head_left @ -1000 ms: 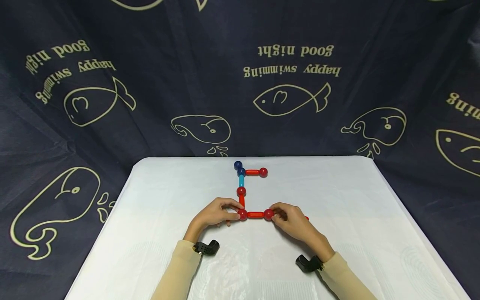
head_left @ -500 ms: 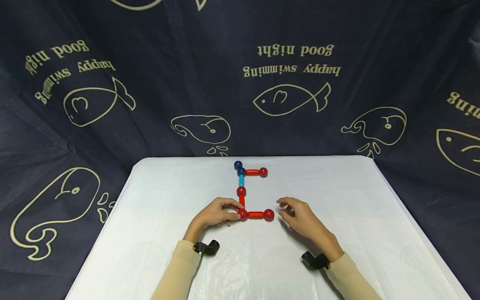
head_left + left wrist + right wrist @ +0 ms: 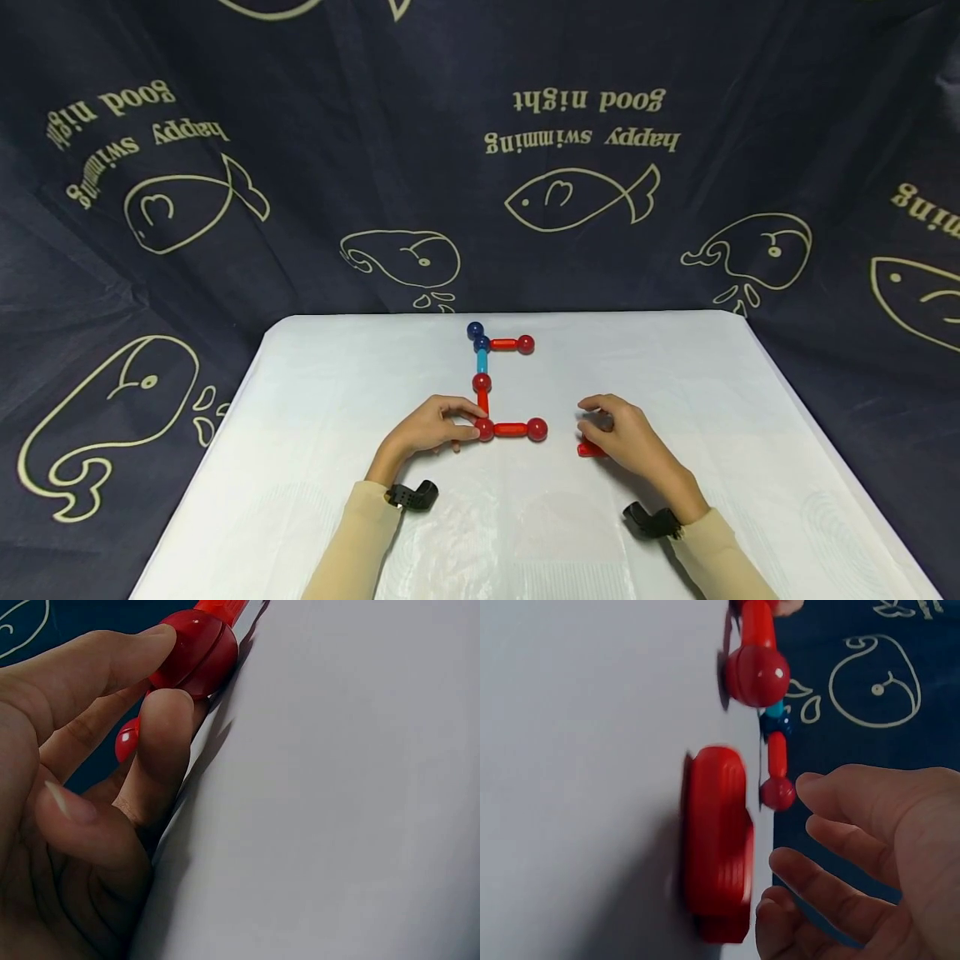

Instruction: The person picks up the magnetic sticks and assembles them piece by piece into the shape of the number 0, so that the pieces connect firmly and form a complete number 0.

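My left hand (image 3: 427, 427) pinches the red ball (image 3: 486, 429) at the near corner of a ball-and-rod figure; the left wrist view shows fingertips on that red ball (image 3: 196, 656). From it one red rod (image 3: 512, 430) runs right to another red ball (image 3: 537, 429). A second red rod (image 3: 483, 403) leads away to a red ball (image 3: 482, 382). My right hand (image 3: 628, 432) hovers with loosely bent fingers over loose red rods (image 3: 591, 449), partly hidden by it. In the right wrist view these red rods (image 3: 718, 832) lie on the table, apart from the fingers.
Farther back the figure continues with a light blue rod (image 3: 482, 362), two dark blue balls (image 3: 476, 331), and a red rod (image 3: 504, 344) ending in a red ball (image 3: 526, 344). A white cloth covers the table (image 3: 337, 367). Behind it hangs a dark patterned curtain (image 3: 420, 167).
My right hand has let go of the right-hand red ball and moved right, to above the loose red rods. My left hand has stayed on the corner ball.
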The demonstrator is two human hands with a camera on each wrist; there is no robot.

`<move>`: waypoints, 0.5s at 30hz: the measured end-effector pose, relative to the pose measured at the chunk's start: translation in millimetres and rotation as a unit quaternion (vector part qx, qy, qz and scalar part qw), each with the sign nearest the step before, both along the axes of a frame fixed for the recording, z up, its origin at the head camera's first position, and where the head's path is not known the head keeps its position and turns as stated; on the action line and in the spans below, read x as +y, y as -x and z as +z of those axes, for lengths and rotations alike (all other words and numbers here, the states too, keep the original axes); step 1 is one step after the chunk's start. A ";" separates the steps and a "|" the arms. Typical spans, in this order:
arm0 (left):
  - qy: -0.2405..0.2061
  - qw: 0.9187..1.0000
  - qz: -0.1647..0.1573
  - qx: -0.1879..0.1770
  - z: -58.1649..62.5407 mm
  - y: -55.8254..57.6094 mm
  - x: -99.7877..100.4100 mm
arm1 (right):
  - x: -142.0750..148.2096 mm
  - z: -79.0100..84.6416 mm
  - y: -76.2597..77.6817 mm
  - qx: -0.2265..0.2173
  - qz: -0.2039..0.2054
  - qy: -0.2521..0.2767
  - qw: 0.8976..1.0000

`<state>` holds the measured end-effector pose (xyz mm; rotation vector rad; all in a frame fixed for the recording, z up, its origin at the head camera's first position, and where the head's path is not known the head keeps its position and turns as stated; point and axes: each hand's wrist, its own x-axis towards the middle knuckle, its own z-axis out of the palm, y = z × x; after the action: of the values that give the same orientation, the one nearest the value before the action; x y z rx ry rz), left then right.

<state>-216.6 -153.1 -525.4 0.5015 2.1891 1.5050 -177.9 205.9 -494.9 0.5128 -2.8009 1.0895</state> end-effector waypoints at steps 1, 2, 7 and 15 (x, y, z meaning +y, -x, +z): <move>0.001 1.000 -0.001 0.001 0.1 0.1 -0.1 | 1.5 -0.8 0.1 -0.002 -0.003 0.000 1.000; 0.002 1.000 -0.001 0.001 0.3 0.1 -0.2 | 2.6 -1.6 0.3 -0.003 -0.005 0.000 1.000; 0.003 1.000 0.000 0.002 0.6 0.2 -0.5 | 7.0 -4.5 1.4 -0.009 -0.007 -0.002 1.000; 0.003 1.000 -0.002 0.002 0.3 0.5 -0.7 | 15.1 -7.4 0.3 -0.051 -0.005 0.003 0.999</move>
<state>-217.2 -153.8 -525.1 0.5077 2.1941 1.4968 -178.3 221.0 -502.3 0.4563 -2.8822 1.1524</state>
